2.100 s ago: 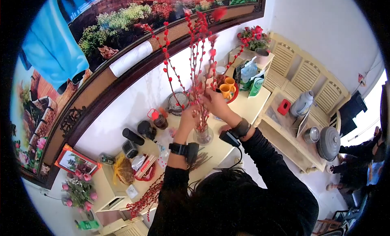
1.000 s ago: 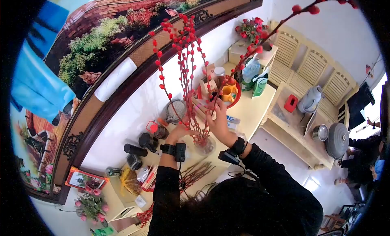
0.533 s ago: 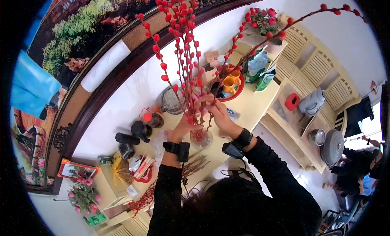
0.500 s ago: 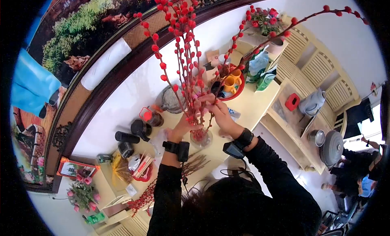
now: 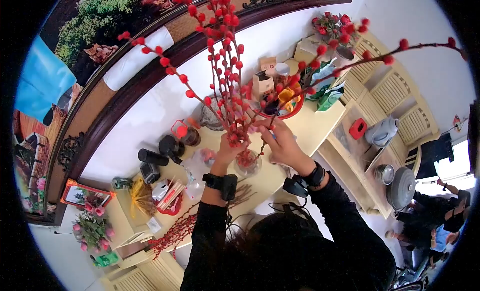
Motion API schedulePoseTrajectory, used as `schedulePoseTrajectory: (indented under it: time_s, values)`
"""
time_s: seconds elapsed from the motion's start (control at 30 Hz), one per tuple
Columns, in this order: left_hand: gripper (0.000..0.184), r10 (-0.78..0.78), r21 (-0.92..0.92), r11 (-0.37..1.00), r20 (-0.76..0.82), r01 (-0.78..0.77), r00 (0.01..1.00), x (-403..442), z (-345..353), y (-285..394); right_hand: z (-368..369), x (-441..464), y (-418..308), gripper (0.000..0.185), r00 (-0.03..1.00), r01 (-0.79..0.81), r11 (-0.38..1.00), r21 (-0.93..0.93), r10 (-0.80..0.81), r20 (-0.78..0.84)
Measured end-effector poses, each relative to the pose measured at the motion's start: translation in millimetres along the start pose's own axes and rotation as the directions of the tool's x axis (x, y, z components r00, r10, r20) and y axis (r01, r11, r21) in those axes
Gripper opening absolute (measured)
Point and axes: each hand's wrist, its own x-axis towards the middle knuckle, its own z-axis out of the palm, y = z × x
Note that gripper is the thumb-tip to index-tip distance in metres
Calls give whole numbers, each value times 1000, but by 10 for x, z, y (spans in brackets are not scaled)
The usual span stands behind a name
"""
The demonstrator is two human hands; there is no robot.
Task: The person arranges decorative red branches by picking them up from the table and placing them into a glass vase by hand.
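Stems (image 5: 227,42) in vase (image 5: 250,169), mid-frame; left hand's (image 5: 231,150) fingers clamped on them, right hand's (image 5: 286,145) pinching long branch (image 5: 336,72).

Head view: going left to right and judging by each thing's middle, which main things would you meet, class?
Bunch of pink flowers with green leaves, translucent yellow plastic bag, person's left hand, clear glass vase, person's right hand, bright red box, round grey lidded pot.

Red-budded stems (image 5: 223,56) cut off at top edge, partly hidden in left hand (image 5: 230,150), loose branches (image 5: 175,232) partly behind left sleeve (image 5: 209,228), background people (image 5: 440,226) too small to read.
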Motion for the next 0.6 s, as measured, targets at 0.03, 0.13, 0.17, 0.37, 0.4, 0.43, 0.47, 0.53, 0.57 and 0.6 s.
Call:
schedulePoseTrajectory:
  time_s: [0.03, 0.13, 0.17, 0.37, 0.4, 0.43, 0.47, 0.53, 0.57, 0.6]
  values:
    - [45, -14, -4, 1000, -9, 13, 1000, -8, -37, -35, -23, -21, -60, 18, 996, -84, 996, -12, 84, 20]
    - [43, -60, -17, 998, -26, 60, 998, -61, -18, 62, -15, -15, -189, 19, 995, -105, 989, -106, 104, -11]
    - [42, -76, -21, 997, -31, 75, 997, -78, -3, 108, 19, -11, -204, 18, 998, -56, 985, -164, 51, -40]
    - [29, 135, -32, 990, -119, -140, 984, -86, 136, 114, 309, 25, -156, 15, 987, 69, 943, -326, -111, -112]
    - [27, 155, 26, 988, -120, -153, 981, -92, 135, 129, 331, 27, -154, 14, 987, 65, 940, -335, -110, -118]
    - [25, 149, 39, 989, -117, -145, 982, -104, 137, 154, 344, 25, -151, 14, 986, 61, 937, -344, -110, -124]
    - [24, 144, 52, 989, -113, -138, 983, -115, 144, 191, 351, 18, -150, 20, 991, 29, 937, -349, -71, -110]
    - [26, 123, 50, 992, -103, -118, 987, -139, 125, 192, 364, -5, -142, 31, 996, -31, 939, -342, 2, -85]
    - [29, 106, 36, 994, -96, -103, 990, -157, 92, 136, 370, -22, -133, 35, 997, -60, 942, -330, 37, -75]
    - [33, 89, 23, 996, -89, -87, 992, -173, 79, 134, 366, -43, -112, 36, 995, -86, 950, -300, 69, -68]
